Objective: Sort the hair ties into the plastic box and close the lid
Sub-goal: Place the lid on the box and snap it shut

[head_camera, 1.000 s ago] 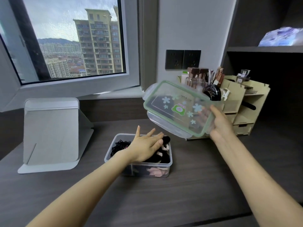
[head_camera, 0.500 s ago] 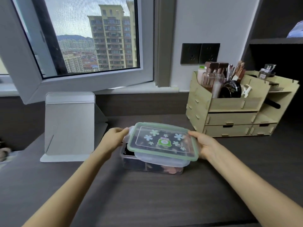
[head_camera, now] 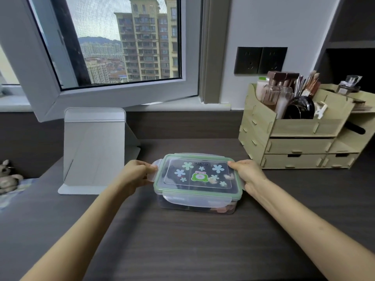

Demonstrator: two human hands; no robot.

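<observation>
The clear plastic box (head_camera: pixel 194 207) stands on the dark desk in front of me. Its green-rimmed lid (head_camera: pixel 197 175), printed with flowers and a frog sticker, lies flat on top of it. Dark hair ties (head_camera: pixel 176 184) show through the lid, and a pinkish one shows through the front wall at the lower right. My left hand (head_camera: pixel 135 174) grips the lid's left side flap. My right hand (head_camera: pixel 246 174) grips the lid's right edge, with its thumb on top. The long front flap sticks out unlatched.
A grey folding stand (head_camera: pixel 93 147) sits left of the box. A wooden organizer (head_camera: pixel 300 138) with drawers, brushes and bottles stands at the right rear. An open window sash (head_camera: pixel 113 94) overhangs the desk's back. A small plush toy (head_camera: pixel 8 177) lies at the far left.
My right hand brought the lid down from the air onto the box. My left hand left the hair ties inside and took the lid's left flap. The lid now sits level.
</observation>
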